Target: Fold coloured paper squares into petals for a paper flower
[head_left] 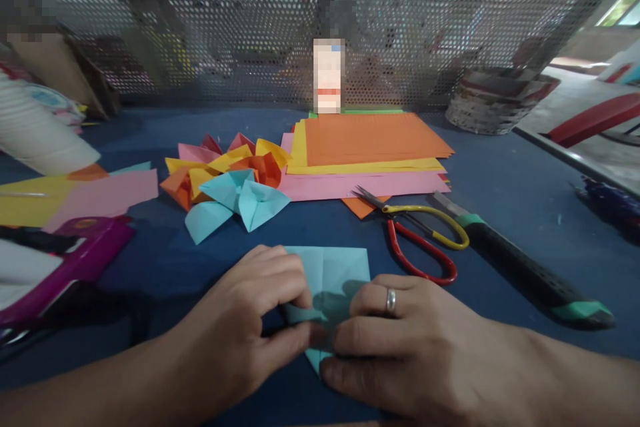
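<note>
A square of light blue paper with crease lines lies on the blue table, one lower corner folded to a point. My left hand pinches the paper's left side between thumb and curled fingers, where a flap lifts a little. On the right side, my right hand, with a ring on one finger, presses and grips the paper with bent fingers. The two thumbs are close together near the lower fold. Just beyond the hands stand folded light blue paper pieces, among orange, yellow and pink ones.
Scissors with red and yellow handles lie open beside a black-handled tool. Behind is a stack of coloured paper. A purple glue gun and white stacked cups sit left. A mesh panel borders the back, near a woven basket.
</note>
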`<state>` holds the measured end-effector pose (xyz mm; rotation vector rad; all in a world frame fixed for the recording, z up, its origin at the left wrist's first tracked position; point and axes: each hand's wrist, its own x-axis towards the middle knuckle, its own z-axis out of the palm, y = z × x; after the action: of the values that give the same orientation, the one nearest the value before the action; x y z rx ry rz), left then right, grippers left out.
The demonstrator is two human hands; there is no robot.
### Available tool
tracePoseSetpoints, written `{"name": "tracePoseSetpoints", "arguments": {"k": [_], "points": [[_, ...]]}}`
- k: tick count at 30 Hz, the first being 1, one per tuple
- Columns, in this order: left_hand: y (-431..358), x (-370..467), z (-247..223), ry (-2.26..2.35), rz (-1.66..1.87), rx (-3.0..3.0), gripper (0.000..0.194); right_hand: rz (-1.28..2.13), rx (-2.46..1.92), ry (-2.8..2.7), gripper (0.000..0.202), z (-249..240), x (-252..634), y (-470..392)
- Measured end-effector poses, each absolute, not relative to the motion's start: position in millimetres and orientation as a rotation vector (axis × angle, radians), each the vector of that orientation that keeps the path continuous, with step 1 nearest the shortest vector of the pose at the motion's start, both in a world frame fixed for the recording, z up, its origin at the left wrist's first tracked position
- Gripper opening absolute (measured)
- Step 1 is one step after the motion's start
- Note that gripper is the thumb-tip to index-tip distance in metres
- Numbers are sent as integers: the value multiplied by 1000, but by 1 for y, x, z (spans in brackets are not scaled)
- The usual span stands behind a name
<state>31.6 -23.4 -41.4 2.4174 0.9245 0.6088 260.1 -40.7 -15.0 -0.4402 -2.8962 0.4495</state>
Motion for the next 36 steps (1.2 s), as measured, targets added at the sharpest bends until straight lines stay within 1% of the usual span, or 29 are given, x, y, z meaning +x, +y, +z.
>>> {"name": "tracePoseSetpoints", "arguments": {"k": [15, 22, 27, 36], "points": [[-25, 33, -41, 958, 601, 2427, 19, 462, -453, -2913, 29, -12, 257, -40], [-26, 34, -44, 958, 644, 2410, 17, 617, -466, -2774, 24, -17, 257, -40], [-26, 34, -44, 943, 639, 2412, 19, 557, -602, -2794, 32, -13, 253, -45], [-27, 33, -43, 943, 637, 2417, 18, 523, -619, -2894, 27, -13, 250, -47]]}}
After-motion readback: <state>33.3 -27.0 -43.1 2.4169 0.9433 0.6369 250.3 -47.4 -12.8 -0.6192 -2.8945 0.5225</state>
